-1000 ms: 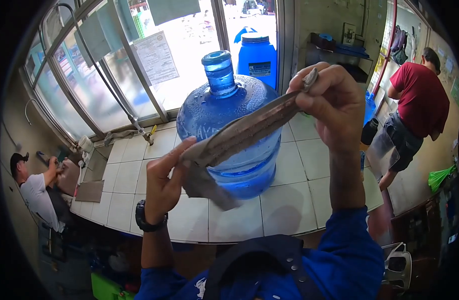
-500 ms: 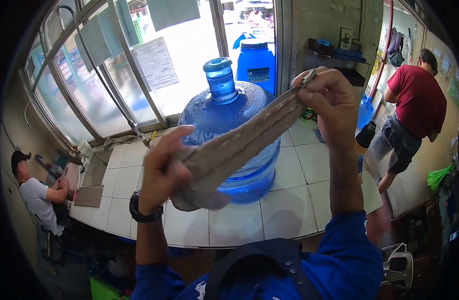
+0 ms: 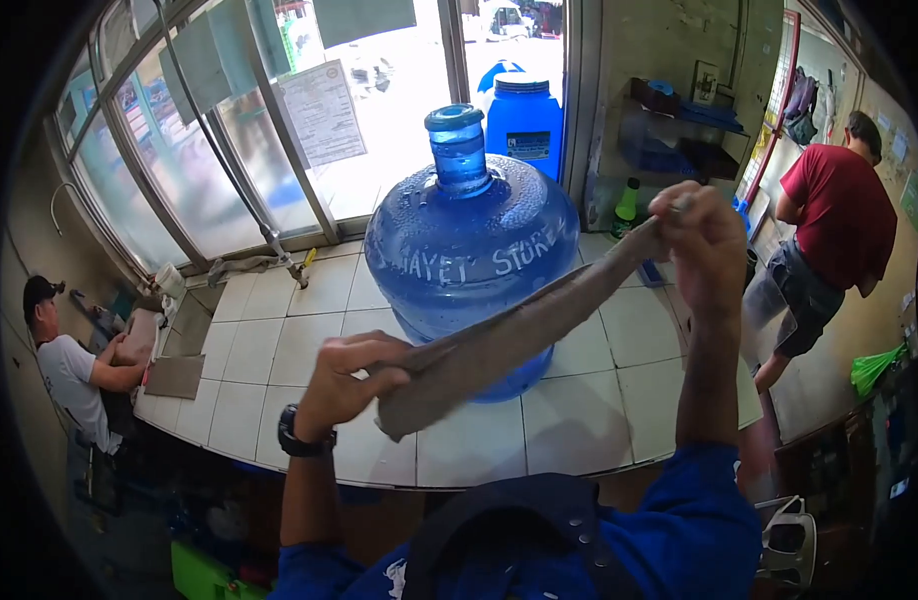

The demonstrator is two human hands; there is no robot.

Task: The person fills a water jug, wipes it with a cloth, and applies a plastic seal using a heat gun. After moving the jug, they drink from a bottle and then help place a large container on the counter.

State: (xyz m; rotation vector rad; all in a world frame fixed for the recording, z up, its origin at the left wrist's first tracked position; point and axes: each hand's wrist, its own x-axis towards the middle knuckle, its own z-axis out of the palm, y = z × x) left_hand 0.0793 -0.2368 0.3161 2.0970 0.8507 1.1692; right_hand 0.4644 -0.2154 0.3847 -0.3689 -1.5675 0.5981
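Note:
A grey-brown cloth point(image 3: 519, 340), folded into a long strip, is stretched between my two hands and slants up to the right. My left hand point(image 3: 351, 378), with a dark watch on the wrist, pinches its lower end, where a loose flap hangs. At the upper end, my right hand point(image 3: 707, 245) has its fingers closed around the cloth. Just behind the strip, a big blue water jug point(image 3: 469, 225) stands upright on the white tiled counter point(image 3: 469, 445). It is capped, wet with droplets, and has white lettering. The cloth covers part of its lower side in this view.
A blue drum point(image 3: 524, 125) stands behind the jug by the glass door. On the counter's far side are a green bottle point(image 3: 627, 205) and a faucet point(image 3: 301, 270). A seated person point(image 3: 74, 375) is at the left; another person in red point(image 3: 839, 215) stands at the right.
Both hands have lowered with the cloth, which now shows a smoother face. My left hand has gone from a blurred, spread grasp to a pinch. More of the jug shows.

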